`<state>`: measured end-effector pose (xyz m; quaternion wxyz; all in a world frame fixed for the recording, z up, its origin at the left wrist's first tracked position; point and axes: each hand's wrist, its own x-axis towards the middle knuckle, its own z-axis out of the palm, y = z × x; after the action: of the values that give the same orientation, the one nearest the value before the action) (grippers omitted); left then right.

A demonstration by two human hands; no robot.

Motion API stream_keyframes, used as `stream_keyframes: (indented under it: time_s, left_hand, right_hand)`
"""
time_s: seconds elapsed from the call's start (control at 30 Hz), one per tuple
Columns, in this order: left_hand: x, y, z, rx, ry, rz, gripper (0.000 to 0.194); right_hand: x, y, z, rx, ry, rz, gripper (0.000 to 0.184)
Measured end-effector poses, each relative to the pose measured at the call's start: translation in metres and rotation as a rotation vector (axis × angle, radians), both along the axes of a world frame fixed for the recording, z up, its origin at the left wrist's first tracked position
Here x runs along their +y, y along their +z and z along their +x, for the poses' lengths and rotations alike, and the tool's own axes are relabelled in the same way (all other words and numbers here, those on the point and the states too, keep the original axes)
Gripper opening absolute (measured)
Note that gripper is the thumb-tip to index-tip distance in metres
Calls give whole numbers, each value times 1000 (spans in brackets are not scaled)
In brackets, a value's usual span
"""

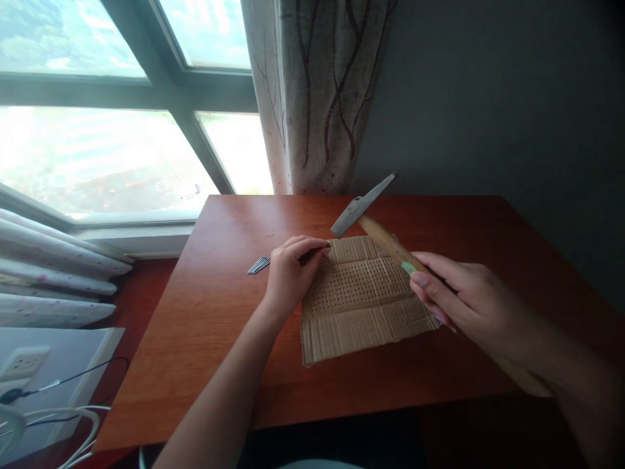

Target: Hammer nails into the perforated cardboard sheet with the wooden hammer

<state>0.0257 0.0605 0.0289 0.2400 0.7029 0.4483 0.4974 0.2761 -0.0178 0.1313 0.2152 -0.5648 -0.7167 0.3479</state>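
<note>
My right hand (454, 290) is wrapped round the wooden handle of a hammer (385, 238). Its grey metal head is raised above the far part of a brown cardboard sheet (351, 326), and a green mark shows on the handle. Many small holes in rows cover the middle of the cardboard. At the sheet's far left corner, my left hand (295, 267) has thumb and forefinger pinched together on a nail (329, 244), of which only a small dark end shows. Several loose metal nails (258, 264) lie just left of that hand.
The cardboard lies on a reddish-brown wooden table (205, 326). Behind the table hang a patterned curtain (317, 98) and a dark wall (488, 98). A window (97, 156) is at the left, with a wall socket (24, 365) and cables (83, 417) low down.
</note>
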Motion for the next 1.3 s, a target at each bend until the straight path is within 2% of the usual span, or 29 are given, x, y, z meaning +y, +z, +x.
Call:
stream_keyframes:
  time_s: [0.17, 0.3, 0.47, 0.73, 1.17, 1.3]
  left_hand:
    - [0, -1, 0, 9, 7, -4, 8]
    - [0, 0, 0, 7, 0, -9, 8]
    - [0, 1, 0, 18, 13, -22, 8]
    - [1, -2, 0, 15, 6, -13, 7]
    - [1, 1, 1, 23, 16, -19, 8]
    - [2, 0, 0, 21, 10, -10, 8]
  right_hand:
    - [4, 11, -2, -156, 77, 180, 25]
    - [4, 11, -4, -223, 104, 260, 24]
    - [5, 5, -6, -292, 143, 260, 24]
    - [3, 14, -9, -255, 146, 287, 22]
    - [5, 6, -8, -294, 159, 255, 24]
    - [5, 8, -8, -283, 123, 263, 24]
